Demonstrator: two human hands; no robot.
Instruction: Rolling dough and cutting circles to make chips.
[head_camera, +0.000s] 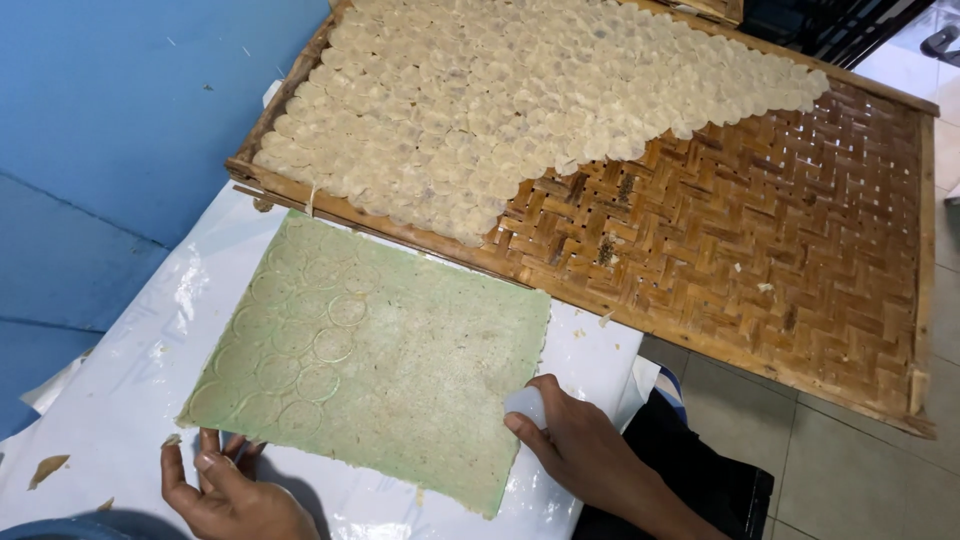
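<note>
From the head view, the left hand (235, 490) is pressing open fingers on the near corner of a green sheet (380, 355) lying on the white-covered worktop (120, 390) — the right hand (575, 445) is pinching a small white disc (527, 407) at its edge, beside a woven bamboo tray (760, 260) half-covered with pale discs (480, 100).

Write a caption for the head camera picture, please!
Two hands hold a green sheet beside a woven bamboo tray.
</note>
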